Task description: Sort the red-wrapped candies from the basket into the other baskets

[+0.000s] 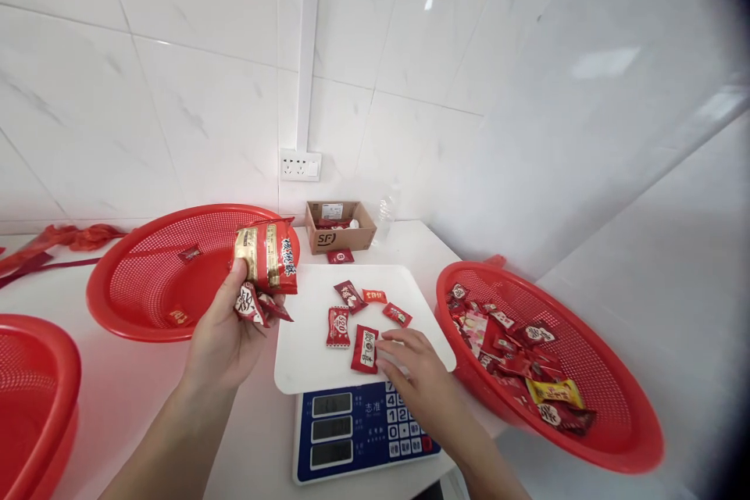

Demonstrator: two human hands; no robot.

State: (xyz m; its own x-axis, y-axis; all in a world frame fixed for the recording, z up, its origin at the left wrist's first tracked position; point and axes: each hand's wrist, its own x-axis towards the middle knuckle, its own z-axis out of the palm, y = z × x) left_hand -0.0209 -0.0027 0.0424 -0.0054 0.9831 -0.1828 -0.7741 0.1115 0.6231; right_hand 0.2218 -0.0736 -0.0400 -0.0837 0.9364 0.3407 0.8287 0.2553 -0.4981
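Note:
My left hand (226, 332) is closed round a bunch of red and gold candy packets (266, 258), held up over the near rim of a red mesh basket (117, 289). My right hand (413, 367) lies on the white weighing tray (305, 363) of a blue digital scale (363, 430), fingers stretched out, fingertips touching a red candy packet (365, 349). Several more red candies (351, 297) lie scattered on the tray.
A red basket (621, 422) at the right holds many wrapped candies. Another red basket (35, 398) sits at the left edge. A small cardboard box (340, 226) and a wall socket (300, 165) are at the back by the tiled wall. Red ribbons (64, 238) lie far left.

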